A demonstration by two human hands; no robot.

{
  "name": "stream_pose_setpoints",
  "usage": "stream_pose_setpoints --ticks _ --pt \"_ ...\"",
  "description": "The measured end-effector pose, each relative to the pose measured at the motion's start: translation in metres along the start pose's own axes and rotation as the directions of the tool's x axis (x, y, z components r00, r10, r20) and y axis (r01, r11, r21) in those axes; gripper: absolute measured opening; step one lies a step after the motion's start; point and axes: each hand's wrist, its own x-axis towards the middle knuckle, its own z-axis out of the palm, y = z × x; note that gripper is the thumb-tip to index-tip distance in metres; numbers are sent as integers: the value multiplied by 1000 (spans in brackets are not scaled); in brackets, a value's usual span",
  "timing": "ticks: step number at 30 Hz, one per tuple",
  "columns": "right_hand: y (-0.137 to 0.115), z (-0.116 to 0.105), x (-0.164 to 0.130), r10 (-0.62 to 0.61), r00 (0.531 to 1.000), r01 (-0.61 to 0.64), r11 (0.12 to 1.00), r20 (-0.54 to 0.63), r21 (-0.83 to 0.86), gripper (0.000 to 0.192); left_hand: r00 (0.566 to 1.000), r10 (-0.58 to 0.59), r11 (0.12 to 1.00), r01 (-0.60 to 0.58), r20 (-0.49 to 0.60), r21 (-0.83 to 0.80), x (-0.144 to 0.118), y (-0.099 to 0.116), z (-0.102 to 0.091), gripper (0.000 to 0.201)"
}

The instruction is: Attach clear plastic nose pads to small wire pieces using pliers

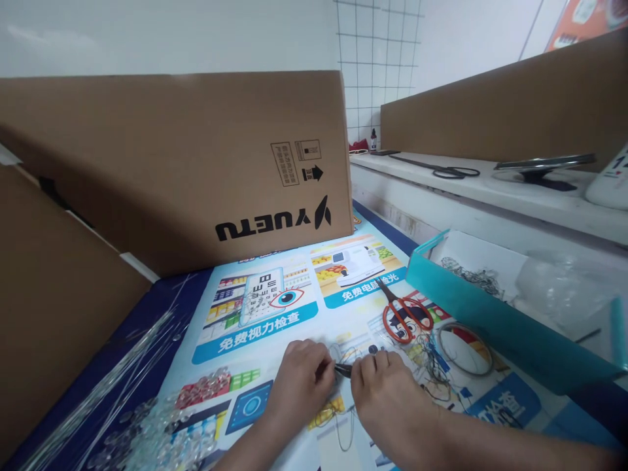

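My left hand (300, 383) and my right hand (387, 396) meet low in the middle over a printed poster (275, 314) on the table. Between them they pinch a small dark tool or clasp (343, 370) with thin wire (343, 353) looped around it. Which hand bears the dark piece most I cannot tell. Loose wire and small bits (434, 366) lie just right of my right hand.
Red-handled scissors (405, 314) lie beyond my right hand, next to a wire ring (464, 350). A teal box (490, 320) with chain stands right. Clear beads (167, 425) and thin rods (112, 373) lie left. A large cardboard box (186, 163) stands behind.
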Motion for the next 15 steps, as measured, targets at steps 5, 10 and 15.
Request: stream_pose_setpoints --ticks 5,10,15 --pt "-5 -3 2 -1 1000 1 1000 13 22 18 999 -34 999 34 5 3 0 -1 1 14" --pt "-4 -6 2 -6 999 5 1000 54 20 20 999 -40 999 40 23 11 -1 -1 1 16" --pt "0 -1 1 -43 998 41 999 47 32 19 1000 -25 1000 25 7 9 -2 -2 3 15"
